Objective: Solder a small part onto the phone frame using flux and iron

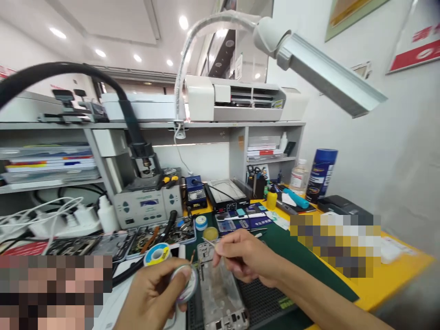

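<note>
My left hand (161,286) grips a small round spool (188,285) of desoldering wick, its thumb on the flat face. A short copper-coloured end (193,256) sticks up from it. My right hand (242,256) pinches a thin metal tool (208,241) that looks like tweezers; its tip points left, and whether it touches anything I cannot tell. Below the right hand lies a bare metal phone frame (223,298), long side towards me, on a dark ridged mat (266,298). Just behind the left hand is a yellow-and-blue labelled spool (157,254).
A rework station (147,206) stands at the back left, with a thick black hose arching above. Trays of small parts (161,236) lie in front of it. A round amber tin (210,233) sits behind the phone frame. Bottles and a spray can (322,174) stand at the right.
</note>
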`<state>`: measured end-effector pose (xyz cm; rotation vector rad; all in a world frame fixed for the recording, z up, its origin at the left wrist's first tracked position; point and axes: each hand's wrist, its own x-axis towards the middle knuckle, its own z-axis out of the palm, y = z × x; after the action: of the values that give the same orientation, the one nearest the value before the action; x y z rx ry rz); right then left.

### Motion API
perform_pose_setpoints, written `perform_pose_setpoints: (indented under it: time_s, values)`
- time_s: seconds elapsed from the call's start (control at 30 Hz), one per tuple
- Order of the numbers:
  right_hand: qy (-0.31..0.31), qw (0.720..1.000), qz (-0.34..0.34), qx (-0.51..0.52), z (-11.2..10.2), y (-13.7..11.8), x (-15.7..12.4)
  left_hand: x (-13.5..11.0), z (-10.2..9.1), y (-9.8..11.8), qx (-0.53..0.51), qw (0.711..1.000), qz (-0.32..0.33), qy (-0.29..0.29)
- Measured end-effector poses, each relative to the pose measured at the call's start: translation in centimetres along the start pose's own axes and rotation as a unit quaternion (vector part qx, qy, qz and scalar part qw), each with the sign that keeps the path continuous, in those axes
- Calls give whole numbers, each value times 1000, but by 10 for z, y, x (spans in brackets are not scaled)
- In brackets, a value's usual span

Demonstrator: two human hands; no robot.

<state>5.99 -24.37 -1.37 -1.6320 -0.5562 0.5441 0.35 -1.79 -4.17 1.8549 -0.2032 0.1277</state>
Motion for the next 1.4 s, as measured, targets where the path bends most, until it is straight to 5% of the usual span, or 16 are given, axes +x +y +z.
perform_pose_setpoints:
  time_s: [0.13,0.23,0.43,0.67,0.97,1.4]
  values:
    - [-15,999,-22,-19,3,-1,-2,0,-1,0,13,999,24,-18]
    - [28,992,-78,-100,10,-1,-7,1,-4,-1,48,993,102,-19]
    - [109,932,-204,-280,22,0,-15,2,-11,1,137,961,240,1]
    - [145,877,-285,-358,24,5,-11,1,-14,-2,177,927,330,31]
    - [160,842,-323,-402,25,6,-13,2,-15,-5,225,901,370,37]
    - [142,829,-324,-433,19,10,-11,-3,-20,-3,438,814,372,-87]
